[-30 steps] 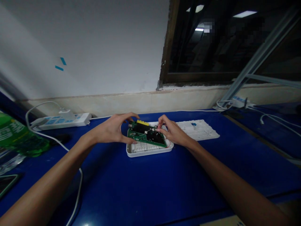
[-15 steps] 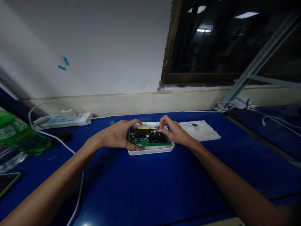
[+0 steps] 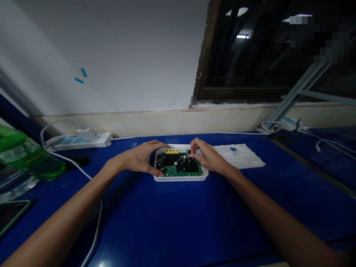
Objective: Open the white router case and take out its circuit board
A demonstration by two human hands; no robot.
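Note:
A green circuit board [image 3: 172, 171] with black patches, a yellow connector block and a thin white wire lies in a shallow white plastic casing [image 3: 180, 178] on the blue table. My left hand [image 3: 140, 157] spans the casing's left end, thumb at the near edge and fingers at the far edge. At the board's far right, my right hand [image 3: 207, 155] has thumb and forefinger pinched together near the end of the wire. What lies between those fingertips is too small to make out. Just to the right lies a ribbed white plastic cover [image 3: 241, 157].
On the left are a green-labelled bottle [image 3: 30, 154], a phone [image 3: 13, 215] and a power strip [image 3: 83, 141] with a white cable [image 3: 97, 218] running forward. Another power strip [image 3: 290, 124] and a metal frame [image 3: 289, 98] stand at the right, along the wall.
The circuit board has gone from slightly raised and tilted to lying lower and flatter in the casing. My hands keep nearly the same places; the view has shifted a little.

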